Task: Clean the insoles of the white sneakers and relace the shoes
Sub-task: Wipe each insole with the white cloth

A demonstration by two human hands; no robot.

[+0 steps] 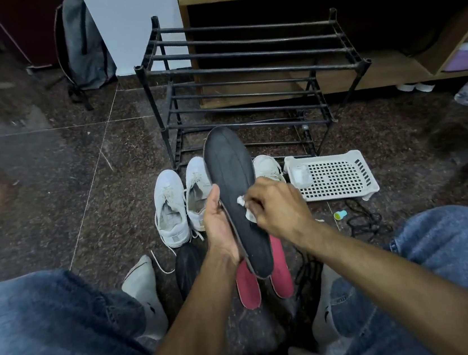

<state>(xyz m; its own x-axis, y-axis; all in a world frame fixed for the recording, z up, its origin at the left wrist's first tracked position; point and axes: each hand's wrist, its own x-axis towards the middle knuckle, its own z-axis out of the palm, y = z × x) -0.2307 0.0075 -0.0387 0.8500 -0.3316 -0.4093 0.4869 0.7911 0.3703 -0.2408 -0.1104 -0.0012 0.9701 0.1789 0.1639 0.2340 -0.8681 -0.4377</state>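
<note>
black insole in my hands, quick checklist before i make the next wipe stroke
1. Grip on the black insole: left hand holds its edge, ok.
2. White wipe pinched in right hand and touching the insole: ok.
3. Insole's far end reachable and unobstructed: ok.
4. Wipe still damp or clean enough: cannot tell.
5. Red insoles on the floor underneath, out of the stroke's way: ok.
6. White sneakers relaced: not ok, laces lie loose.

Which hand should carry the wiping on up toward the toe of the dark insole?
Right. The right hand already pinches the small white wipe against the long dark grey insole mid-length, while the left hand grips the insole's edge to steady it, so it is probably best kept there.
</note>
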